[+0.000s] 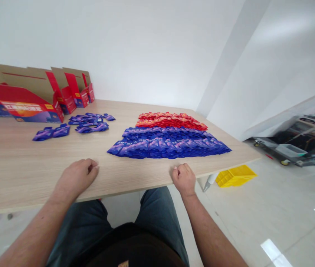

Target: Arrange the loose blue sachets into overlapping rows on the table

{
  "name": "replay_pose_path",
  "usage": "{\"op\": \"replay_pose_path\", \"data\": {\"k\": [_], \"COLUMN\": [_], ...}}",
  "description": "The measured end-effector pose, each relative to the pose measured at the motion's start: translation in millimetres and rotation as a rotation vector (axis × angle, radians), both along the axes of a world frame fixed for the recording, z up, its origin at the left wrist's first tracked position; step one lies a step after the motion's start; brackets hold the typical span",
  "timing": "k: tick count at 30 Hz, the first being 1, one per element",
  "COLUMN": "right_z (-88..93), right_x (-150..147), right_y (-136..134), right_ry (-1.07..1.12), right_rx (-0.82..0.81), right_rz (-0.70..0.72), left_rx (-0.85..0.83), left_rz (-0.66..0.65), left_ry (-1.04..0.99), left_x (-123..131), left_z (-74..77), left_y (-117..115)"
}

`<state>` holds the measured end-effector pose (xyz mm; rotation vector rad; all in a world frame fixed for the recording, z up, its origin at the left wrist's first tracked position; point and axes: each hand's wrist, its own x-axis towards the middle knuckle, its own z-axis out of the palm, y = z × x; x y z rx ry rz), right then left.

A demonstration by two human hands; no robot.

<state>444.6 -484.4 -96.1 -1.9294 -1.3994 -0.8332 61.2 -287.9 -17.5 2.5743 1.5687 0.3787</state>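
My left hand [79,175] rests on the wooden table [135,174], its fingers curled closed with nothing showing in them. Near the table's front edge my right hand [184,178] lies in a loose fist, also with nothing visible inside. Just beyond it, rows of blue-purple packets [168,146] overlap in a wide spread, apart from the hand. Behind these lie rows of red-orange packets [171,120]. Ahead of my left hand, small groups of loose blue-purple packets [92,128] and another pair of such packets [52,132] lie flat on the table.
Open red display boxes [32,111] with brown insides stand at the back left. A white wall [146,52] rises behind the table. On the floor to the right are a yellow crate [235,176] and a dark wheeled cart [281,152].
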Motion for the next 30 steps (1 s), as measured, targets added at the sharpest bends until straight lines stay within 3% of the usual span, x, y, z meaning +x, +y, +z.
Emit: {"op": "replay_pose_path", "data": {"k": [14, 30], "right_z": [-3.0, 1.9], "right_x": [0, -1], "right_y": [5, 9], "right_ry": [0.015, 0.049], "right_rx": [-0.011, -0.056], "right_rz": [-0.018, -0.038], "left_rx": [0.035, 0.048], "left_rz": [-0.029, 0.031], "left_ry": [0.033, 0.037], "left_x": [2, 6], "left_z": [5.5, 15.2], "left_y": [-5, -14]}}
